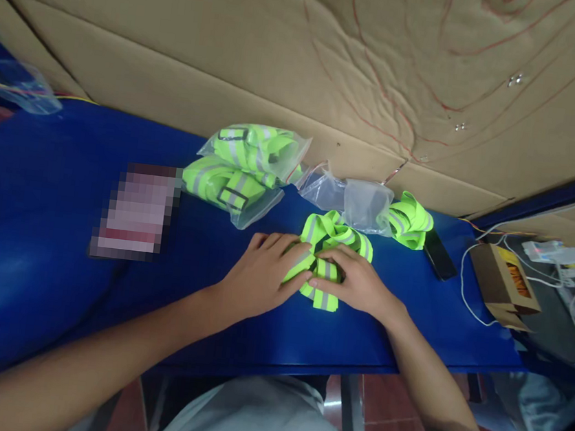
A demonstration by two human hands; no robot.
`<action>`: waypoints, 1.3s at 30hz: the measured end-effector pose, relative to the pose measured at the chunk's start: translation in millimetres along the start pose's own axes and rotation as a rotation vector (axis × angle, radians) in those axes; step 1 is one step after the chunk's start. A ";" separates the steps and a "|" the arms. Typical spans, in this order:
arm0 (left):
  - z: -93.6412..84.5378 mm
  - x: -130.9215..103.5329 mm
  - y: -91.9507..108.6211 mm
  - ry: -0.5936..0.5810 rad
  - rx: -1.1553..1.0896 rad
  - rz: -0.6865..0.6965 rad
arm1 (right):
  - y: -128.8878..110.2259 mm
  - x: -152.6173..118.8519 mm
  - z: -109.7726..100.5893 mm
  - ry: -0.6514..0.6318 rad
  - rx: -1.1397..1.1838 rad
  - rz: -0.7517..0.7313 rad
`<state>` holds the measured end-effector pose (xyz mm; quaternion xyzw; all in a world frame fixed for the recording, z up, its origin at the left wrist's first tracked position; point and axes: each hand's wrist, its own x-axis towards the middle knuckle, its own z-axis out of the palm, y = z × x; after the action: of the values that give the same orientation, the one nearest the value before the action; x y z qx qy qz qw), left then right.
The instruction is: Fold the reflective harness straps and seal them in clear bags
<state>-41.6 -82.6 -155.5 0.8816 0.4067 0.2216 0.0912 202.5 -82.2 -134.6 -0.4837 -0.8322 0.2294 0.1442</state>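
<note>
A neon-yellow reflective strap (337, 231) with a grey stripe lies loosely looped on the blue table. My left hand (263, 271) is closed on its left part, thumb and fingers pinching the band. From the right, my right hand (357, 282) grips the same strap between thumb and fingers. A short folded length hangs toward me between the two hands. Beyond my left hand, clear bags hold more straps: an upper bag (261, 150) rests on a lower bag (225, 188). Farther right lies another bundled strap (411, 221).
Clear plastic bags (366, 204) lie behind the strap. A dark phone (440, 255) is at the right, and a blurred-out flat item (135, 212) at the left. An open cardboard box (503, 281) and white cables stand far right. A cardboard wall (207, 47) closes off the back.
</note>
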 end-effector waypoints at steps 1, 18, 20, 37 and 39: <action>-0.5 -0.3 0.8 0.003 0.024 0.006 | 0.4 0.1 1.9 0.018 0.009 -0.011; -13.8 -5.5 -0.2 0.303 -0.270 0.243 | -7.9 -5.5 10.0 0.362 0.030 -0.137; -17.0 -4.7 0.6 0.255 -0.345 0.262 | -4.8 -5.0 10.9 0.455 -0.013 -0.133; 0.5 8.9 -11.6 0.058 -1.041 -0.466 | -0.2 -1.1 21.2 0.601 -0.030 -0.160; -0.7 10.7 -10.5 0.049 -1.111 -0.504 | -0.4 -1.0 21.5 0.600 -0.032 -0.174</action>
<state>-43.0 -67.7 -155.1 0.5734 0.4284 0.3925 0.5776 192.8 -88.4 -152.8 -0.4590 -0.7943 0.0500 0.3948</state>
